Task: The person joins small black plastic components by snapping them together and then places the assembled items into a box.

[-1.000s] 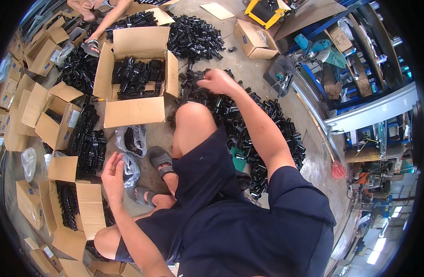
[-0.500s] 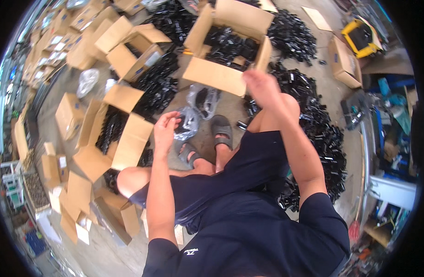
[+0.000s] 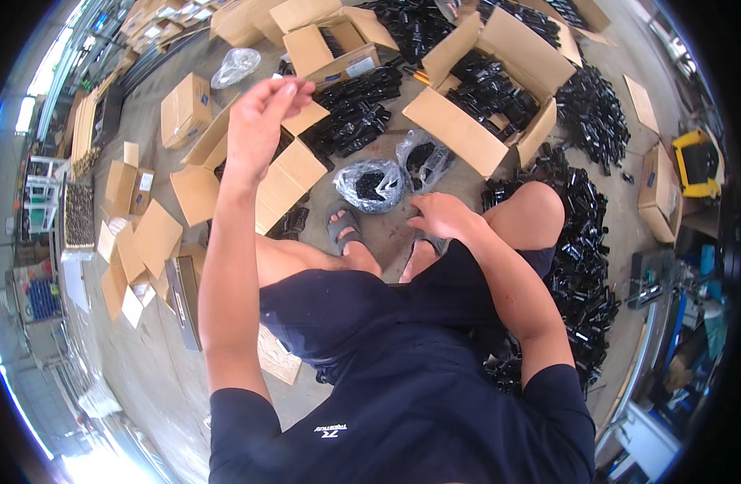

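My left hand (image 3: 262, 121) is raised over the open carton (image 3: 288, 184) at the left, which it partly hides. Its fingers are curled in toward the thumb; whatever they hold, if anything, does not show. Low between my knees, my right hand (image 3: 445, 216) is held palm down, its fingers loosely bent and a little apart, with nothing visible in them. Just beyond it lie two clear plastic bags of small black parts, a rounder bag (image 3: 372, 184) and a narrower bag (image 3: 424, 158). A larger open carton (image 3: 457, 135) full of black parts stands ahead, to the right.
Heaps of black parts (image 3: 582, 266) spread along my right side, with another heap (image 3: 350, 121) ahead. A closed carton (image 3: 185, 111) and an empty plastic bag (image 3: 236, 68) are at the left. A yellow-framed object (image 3: 699, 164) stands at the far right beside a carton (image 3: 659, 194).
My view has swung left. My left hand has risen forward over the left carton, its fingers curling in. My right hand has come back from the large carton's flap to near the bags.
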`<state>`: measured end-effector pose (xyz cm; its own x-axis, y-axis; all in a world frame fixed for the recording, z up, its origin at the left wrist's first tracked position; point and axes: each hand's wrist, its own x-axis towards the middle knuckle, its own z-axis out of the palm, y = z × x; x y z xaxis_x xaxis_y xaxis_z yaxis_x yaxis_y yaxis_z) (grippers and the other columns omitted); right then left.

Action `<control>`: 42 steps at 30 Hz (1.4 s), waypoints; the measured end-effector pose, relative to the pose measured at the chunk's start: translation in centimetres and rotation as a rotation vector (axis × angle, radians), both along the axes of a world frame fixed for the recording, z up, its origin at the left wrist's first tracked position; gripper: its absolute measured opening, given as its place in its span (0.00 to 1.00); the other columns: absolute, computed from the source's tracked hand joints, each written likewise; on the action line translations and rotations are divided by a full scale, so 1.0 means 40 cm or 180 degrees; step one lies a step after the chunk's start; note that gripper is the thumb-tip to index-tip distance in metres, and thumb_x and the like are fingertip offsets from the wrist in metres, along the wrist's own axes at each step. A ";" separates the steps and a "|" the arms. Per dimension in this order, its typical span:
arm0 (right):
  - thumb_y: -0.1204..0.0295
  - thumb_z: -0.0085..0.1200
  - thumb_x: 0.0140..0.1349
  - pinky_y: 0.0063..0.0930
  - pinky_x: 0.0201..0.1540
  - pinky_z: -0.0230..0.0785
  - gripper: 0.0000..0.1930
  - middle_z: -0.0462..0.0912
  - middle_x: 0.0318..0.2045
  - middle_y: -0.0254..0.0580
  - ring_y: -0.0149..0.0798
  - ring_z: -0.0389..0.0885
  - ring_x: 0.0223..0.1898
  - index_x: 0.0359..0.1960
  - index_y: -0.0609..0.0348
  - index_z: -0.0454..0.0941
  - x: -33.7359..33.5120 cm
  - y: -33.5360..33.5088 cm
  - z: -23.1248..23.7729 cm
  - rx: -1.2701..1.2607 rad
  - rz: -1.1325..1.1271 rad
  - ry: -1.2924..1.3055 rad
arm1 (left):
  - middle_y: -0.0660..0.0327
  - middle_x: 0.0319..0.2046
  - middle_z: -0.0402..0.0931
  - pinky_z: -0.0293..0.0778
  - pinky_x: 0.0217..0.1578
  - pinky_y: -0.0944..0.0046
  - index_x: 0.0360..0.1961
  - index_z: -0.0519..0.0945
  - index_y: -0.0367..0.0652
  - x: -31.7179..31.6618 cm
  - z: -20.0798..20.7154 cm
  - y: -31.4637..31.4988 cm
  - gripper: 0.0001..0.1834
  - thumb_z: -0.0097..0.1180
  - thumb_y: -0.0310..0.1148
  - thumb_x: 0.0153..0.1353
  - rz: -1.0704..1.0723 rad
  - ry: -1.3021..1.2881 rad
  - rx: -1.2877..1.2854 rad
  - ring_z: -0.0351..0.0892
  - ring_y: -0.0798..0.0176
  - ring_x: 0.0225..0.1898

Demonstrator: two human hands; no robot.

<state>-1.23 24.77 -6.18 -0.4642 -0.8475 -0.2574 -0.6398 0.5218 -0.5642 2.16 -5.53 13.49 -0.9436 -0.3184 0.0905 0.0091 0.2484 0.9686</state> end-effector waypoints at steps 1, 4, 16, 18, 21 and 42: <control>0.57 0.60 0.61 0.51 0.49 0.75 0.21 0.85 0.39 0.60 0.60 0.83 0.46 0.45 0.64 0.79 -0.003 0.005 0.008 0.0020 -0.0074 -0.0013 | 0.55 0.47 0.85 0.76 0.51 0.64 0.52 0.80 0.34 -0.013 0.029 0.008 0.15 0.51 0.34 0.74 -0.0072 0.0071 -0.0113 0.83 0.64 0.46; 0.58 0.60 0.61 0.51 0.48 0.75 0.20 0.85 0.39 0.59 0.59 0.83 0.46 0.44 0.64 0.79 -0.003 0.008 -0.015 0.0189 -0.0113 -0.0039 | 0.57 0.46 0.85 0.77 0.51 0.65 0.50 0.82 0.36 -0.035 0.049 0.037 0.14 0.53 0.35 0.73 -0.0258 0.0087 -0.0415 0.84 0.66 0.45; 0.63 0.60 0.60 0.44 0.41 0.76 0.14 0.85 0.30 0.50 0.49 0.85 0.36 0.41 0.62 0.83 -0.085 -0.172 -0.043 -0.0072 -0.0061 -0.0667 | 0.56 0.29 0.84 0.78 0.38 0.50 0.31 0.84 0.43 -0.063 -0.042 0.189 0.16 0.60 0.46 0.60 -0.1943 0.0033 -0.2462 0.86 0.50 0.36; 0.65 0.60 0.61 0.41 0.39 0.76 0.12 0.85 0.29 0.47 0.45 0.85 0.34 0.40 0.61 0.83 -0.108 -0.272 -0.070 -0.0271 -0.0289 -0.0598 | 0.56 0.27 0.84 0.76 0.41 0.53 0.30 0.84 0.44 -0.074 -0.091 0.203 0.18 0.62 0.48 0.59 -0.1817 0.0323 -0.2452 0.86 0.52 0.36; 0.69 0.61 0.64 0.32 0.35 0.76 0.12 0.86 0.32 0.50 0.40 0.85 0.30 0.43 0.65 0.82 -0.109 -0.510 -0.083 -0.0609 -0.0071 -0.0612 | 0.57 0.26 0.83 0.76 0.41 0.53 0.29 0.85 0.43 -0.081 -0.104 0.126 0.17 0.62 0.47 0.59 -0.1684 0.0078 -0.2108 0.85 0.52 0.37; 0.73 0.50 0.63 0.47 0.49 0.76 0.11 0.84 0.45 0.49 0.53 0.83 0.49 0.43 0.59 0.83 0.003 -1.350 -0.302 0.0017 0.2543 0.0604 | 0.62 0.28 0.79 0.69 0.43 0.60 0.30 0.83 0.40 -0.030 -0.088 -0.159 0.11 0.58 0.36 0.52 0.0213 0.0416 -0.2383 0.77 0.60 0.36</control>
